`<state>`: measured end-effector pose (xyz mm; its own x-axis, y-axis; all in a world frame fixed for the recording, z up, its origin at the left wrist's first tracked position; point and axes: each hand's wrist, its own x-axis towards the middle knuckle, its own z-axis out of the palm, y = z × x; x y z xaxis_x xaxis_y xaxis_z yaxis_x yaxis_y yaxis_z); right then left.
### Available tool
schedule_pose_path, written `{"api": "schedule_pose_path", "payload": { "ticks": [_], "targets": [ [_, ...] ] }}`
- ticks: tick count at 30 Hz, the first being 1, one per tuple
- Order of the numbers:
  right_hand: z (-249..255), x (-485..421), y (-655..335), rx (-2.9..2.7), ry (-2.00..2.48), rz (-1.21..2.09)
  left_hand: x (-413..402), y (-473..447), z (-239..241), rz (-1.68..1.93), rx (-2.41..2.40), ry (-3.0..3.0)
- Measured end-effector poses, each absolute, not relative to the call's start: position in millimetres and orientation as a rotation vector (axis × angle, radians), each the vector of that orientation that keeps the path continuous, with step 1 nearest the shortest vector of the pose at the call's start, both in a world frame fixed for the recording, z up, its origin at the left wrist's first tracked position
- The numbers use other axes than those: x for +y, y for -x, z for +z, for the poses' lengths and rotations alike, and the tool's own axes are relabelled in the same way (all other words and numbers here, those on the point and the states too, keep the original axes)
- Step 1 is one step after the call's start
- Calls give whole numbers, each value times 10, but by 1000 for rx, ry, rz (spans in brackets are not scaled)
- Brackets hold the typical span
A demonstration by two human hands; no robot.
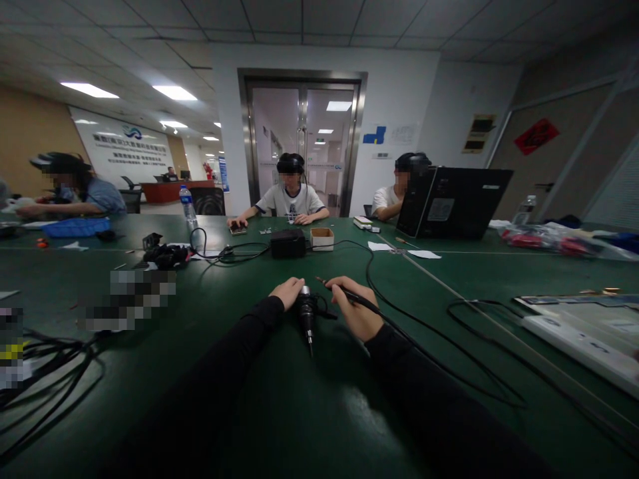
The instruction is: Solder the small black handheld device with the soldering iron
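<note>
My left hand (288, 293) is closed at the far, silver end of a black electric screwdriver (305, 311). The screwdriver lies on the green table (279, 412) with its thin metal bit pointing toward me, and a black cord is bunched beside it. In a pen-like grip, my right hand (357, 310) holds a soldering iron (346, 291). Its pointed tip faces left, just above and right of the screwdriver, apart from it. A black cable trails from the iron's rear along my right forearm.
Beyond my hands stand a black box-shaped unit (288, 243) and a small open cardboard box (322, 239). Black cables (439, 346) loop across the right side. A large black computer case (452, 203) stands at the back right. Co-workers sit across the table, one near a phone (238, 230).
</note>
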<state>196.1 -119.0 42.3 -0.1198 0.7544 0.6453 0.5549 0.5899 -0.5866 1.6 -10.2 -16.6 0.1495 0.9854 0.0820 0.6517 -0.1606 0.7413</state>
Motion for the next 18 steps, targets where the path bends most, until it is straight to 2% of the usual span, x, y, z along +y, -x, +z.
{"api": "schedule_pose_path", "payload": {
  "ticks": [7,18],
  "targets": [
    [416,-1212,-1928,-1782,1040,282,-165,-57,-220,1117,1241,-1675],
    [380,-1208,-1908,-1845,996,347,-240,-92,-163,1255,1068,-1491]
  ]
}}
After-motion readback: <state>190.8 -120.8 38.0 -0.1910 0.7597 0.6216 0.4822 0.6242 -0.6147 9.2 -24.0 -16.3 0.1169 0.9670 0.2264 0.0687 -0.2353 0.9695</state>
